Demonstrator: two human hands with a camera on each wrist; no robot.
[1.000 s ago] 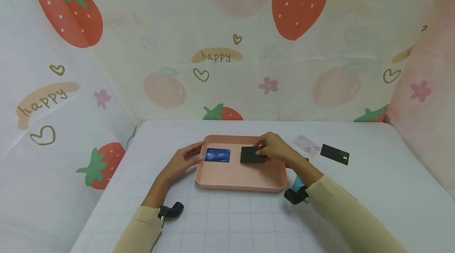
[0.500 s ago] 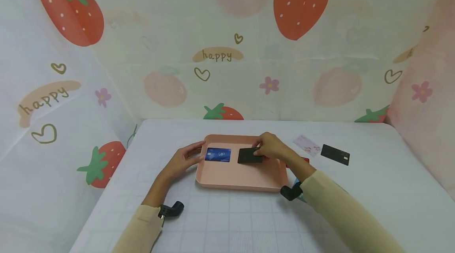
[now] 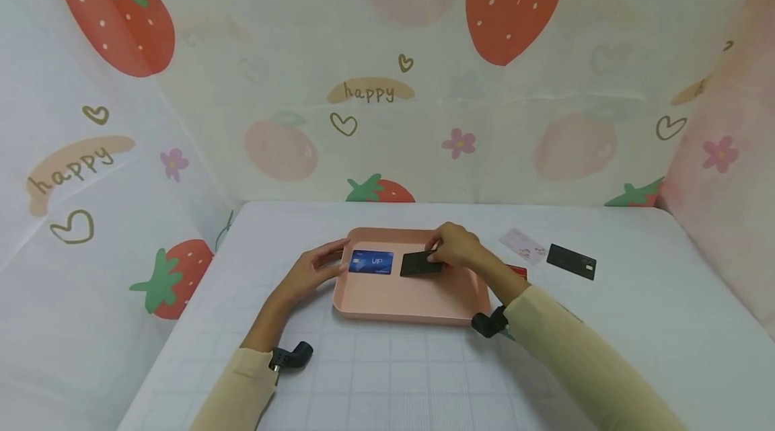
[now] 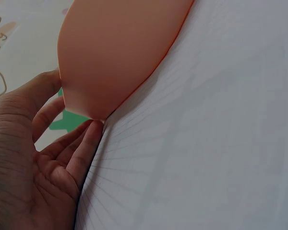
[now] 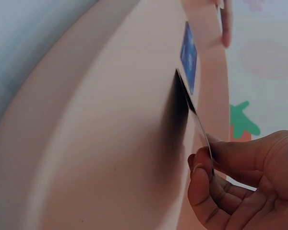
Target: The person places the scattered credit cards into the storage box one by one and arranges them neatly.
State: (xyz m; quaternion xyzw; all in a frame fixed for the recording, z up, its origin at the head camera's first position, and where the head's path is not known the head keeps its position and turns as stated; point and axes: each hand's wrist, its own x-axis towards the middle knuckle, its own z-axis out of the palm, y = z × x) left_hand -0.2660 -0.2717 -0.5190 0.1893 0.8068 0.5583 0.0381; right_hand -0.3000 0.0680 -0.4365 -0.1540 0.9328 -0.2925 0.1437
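My right hand [image 3: 457, 245] pinches a black card [image 3: 420, 263] by its right end, over the pink tray [image 3: 387, 310]. In the right wrist view the card [image 5: 197, 122] shows nearly edge-on between thumb and fingers, tilted, with a dark shadow on the tray floor. Whether its far end touches the tray I cannot tell. Flat in the tray, left of the black card, lies a blue card marked VIP [image 3: 371, 262]. My left hand [image 3: 307, 276] rests its fingertips on the tray's left side, fingers fairly straight; the left wrist view shows them against the tray's outer wall [image 4: 110, 57].
Right of the tray, a pale pink patterned card [image 3: 523, 246] and another black card [image 3: 571, 261] lie on the white table [image 3: 387, 377]. A red card [image 3: 517, 271] is partly hidden behind my right forearm. A strawberry-print cloth [image 3: 387, 148] hangs behind.
My right hand has moved slightly left with the black card, bringing it closer to the blue one. More of the red card shows. The left hand stays at the tray's side.
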